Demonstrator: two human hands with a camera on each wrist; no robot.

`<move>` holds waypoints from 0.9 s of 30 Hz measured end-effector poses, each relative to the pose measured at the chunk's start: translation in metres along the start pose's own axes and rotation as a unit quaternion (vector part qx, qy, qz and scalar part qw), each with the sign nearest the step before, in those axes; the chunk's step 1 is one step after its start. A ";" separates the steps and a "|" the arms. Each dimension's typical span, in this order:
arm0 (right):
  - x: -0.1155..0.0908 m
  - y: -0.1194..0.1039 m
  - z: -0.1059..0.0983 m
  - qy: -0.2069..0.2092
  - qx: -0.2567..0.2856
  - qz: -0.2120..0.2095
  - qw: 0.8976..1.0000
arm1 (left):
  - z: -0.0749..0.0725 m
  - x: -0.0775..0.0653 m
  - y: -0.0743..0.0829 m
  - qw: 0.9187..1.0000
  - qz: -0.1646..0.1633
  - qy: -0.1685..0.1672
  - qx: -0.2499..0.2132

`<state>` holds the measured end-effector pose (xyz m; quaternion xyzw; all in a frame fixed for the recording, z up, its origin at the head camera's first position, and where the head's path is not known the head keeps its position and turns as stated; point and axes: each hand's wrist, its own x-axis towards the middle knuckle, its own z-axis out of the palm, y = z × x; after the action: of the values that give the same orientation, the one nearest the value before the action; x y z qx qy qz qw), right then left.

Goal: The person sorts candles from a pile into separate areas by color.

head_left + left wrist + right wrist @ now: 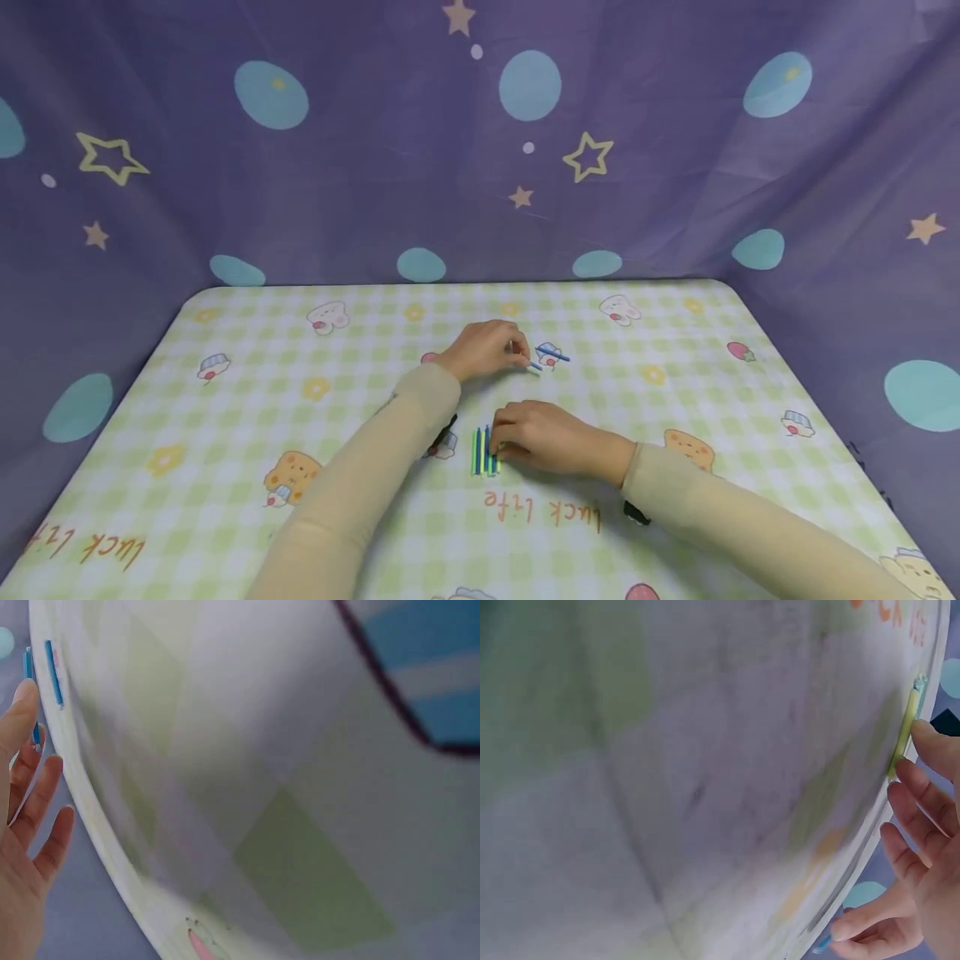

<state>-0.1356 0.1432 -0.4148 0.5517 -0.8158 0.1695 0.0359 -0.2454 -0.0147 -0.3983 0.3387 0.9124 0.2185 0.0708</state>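
Observation:
In the head view my left hand [489, 348] is out over the far middle of the table. Its thumb and a finger pinch a thin blue stick [28, 664]. Beyond it a second blue stick [553, 354] lies flat on the cloth. Nearer to me, my right hand [546, 435] is low over the table at the right side of a row of thin green, blue and yellow sticks [478, 454]. Thumb and forefinger hold the yellow stick [905, 731] at that side, while the other fingers stay loosely bent. My fingers partly cover the row.
A green and white checked cloth [247, 400] with printed cakes, flowers and lettering covers the table. Behind and beside it hangs a purple curtain [360, 167] with stars and blue ovals. Dark bands [636, 512] show beneath my wrists.

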 end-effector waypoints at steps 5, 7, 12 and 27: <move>0.003 -0.002 0.004 -0.010 -0.021 -0.003 1.000 | 0.008 0.001 -0.009 1.000 -0.016 -0.009 -0.019; 0.004 -0.002 0.004 -0.012 -0.026 -0.007 1.000 | 0.011 0.002 -0.010 1.000 -0.016 -0.008 -0.017; 0.006 0.001 0.000 -0.024 -0.026 -0.017 0.999 | 0.012 0.010 -0.006 1.000 0.007 0.002 -0.002; 0.012 0.004 -0.004 -0.067 -0.011 -0.004 0.998 | 0.014 0.032 0.004 1.000 -0.013 0.002 0.017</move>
<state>-0.1442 0.1354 -0.4089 0.5649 -0.8158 0.1232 -0.0125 -0.2638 0.0141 -0.4088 0.3272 0.9207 0.2022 0.0662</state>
